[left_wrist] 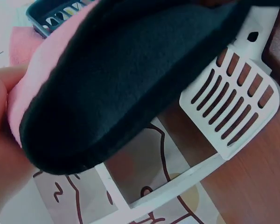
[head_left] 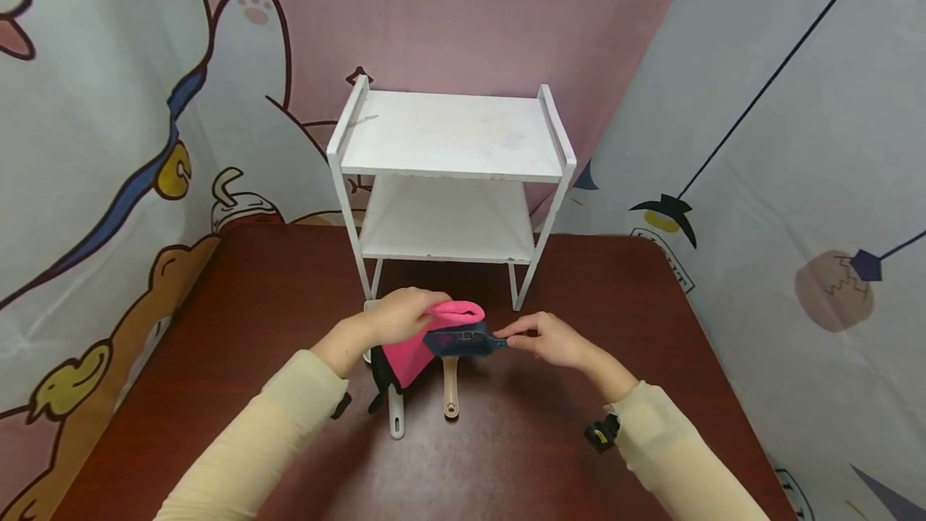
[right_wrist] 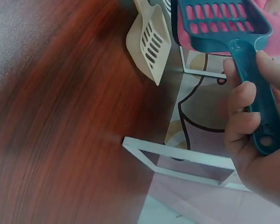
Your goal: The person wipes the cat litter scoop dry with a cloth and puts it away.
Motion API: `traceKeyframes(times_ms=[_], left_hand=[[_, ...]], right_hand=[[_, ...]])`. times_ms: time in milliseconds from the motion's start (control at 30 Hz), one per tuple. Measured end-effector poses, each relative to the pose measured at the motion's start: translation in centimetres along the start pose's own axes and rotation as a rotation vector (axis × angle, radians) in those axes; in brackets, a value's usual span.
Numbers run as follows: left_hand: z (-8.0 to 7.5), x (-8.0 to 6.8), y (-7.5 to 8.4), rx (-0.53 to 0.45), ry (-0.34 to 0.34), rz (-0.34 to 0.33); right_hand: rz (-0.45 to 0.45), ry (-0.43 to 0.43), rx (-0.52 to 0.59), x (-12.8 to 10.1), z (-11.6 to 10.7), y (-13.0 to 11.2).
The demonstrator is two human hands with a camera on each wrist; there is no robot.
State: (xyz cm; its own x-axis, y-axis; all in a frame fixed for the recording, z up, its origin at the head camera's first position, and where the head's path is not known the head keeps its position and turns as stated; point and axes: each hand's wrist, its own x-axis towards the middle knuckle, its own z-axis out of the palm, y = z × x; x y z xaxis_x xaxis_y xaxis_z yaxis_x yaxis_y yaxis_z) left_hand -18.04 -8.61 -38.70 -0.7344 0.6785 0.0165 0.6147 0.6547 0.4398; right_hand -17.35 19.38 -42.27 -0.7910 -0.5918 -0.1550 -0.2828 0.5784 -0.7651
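The left hand point(head_left: 396, 316) is holding the pink bag point(head_left: 423, 344) up over the desk point(head_left: 217, 328) while the right hand point(head_left: 550, 338) is pinching the blue scoop point(head_left: 463, 340) at its mouth, so the scoop could be slipping past and dropping.

I counted three slotted scoops: one dark blue scoop point(head_left: 463, 340), one cream scoop point(head_left: 451, 389) and one white scoop point(head_left: 395, 412). I counted one pink-and-black fabric piece point(head_left: 423, 344). One white rack point(head_left: 448, 183) stood on one reddish-brown table point(head_left: 521, 441), and the rack carried two shelves. Two hands were in view, a left hand point(head_left: 398, 316) and a right hand point(head_left: 553, 338), each on a cream-sleeved arm.
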Motion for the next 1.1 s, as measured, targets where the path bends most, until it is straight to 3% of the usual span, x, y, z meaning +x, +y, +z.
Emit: traceKeyframes(times_ms=[167, 333, 500, 633, 800, 933, 1100], left_hand=[[-0.3, -0.3, -0.7, -0.045, 0.058, -0.008], [-0.7, -0.8, -1.5, -0.117, 0.072, -0.042], [-1.3, -1.1, -2.0, -0.162, 0.096, -0.091], [-1.6, -0.7, -2.1, -0.178, 0.101, -0.077], [-1.4, 0.7, -1.6, -0.196, 0.052, -0.057], [-0.9, 1.6, -1.1, -0.247, -0.046, -0.030], [-1.0, 1.6, -0.8, -0.332, -0.146, -0.028]], right_hand=[[0.002, 0.046, 0.035, -0.5, -0.7, 0.6], [0.028, 0.056, 0.102, -0.8, -1.2, 1.1], [0.047, 0.038, 0.135, -1.2, -1.7, 1.7], [0.000, -0.007, 0.092, -1.1, -2.0, 1.6], [-0.067, -0.050, 0.018, -0.2, -1.7, 0.4], [-0.083, -0.061, -0.029, 0.4, -1.5, -0.7], [-0.083, -0.057, -0.057, 0.5, -1.8, -0.8]])
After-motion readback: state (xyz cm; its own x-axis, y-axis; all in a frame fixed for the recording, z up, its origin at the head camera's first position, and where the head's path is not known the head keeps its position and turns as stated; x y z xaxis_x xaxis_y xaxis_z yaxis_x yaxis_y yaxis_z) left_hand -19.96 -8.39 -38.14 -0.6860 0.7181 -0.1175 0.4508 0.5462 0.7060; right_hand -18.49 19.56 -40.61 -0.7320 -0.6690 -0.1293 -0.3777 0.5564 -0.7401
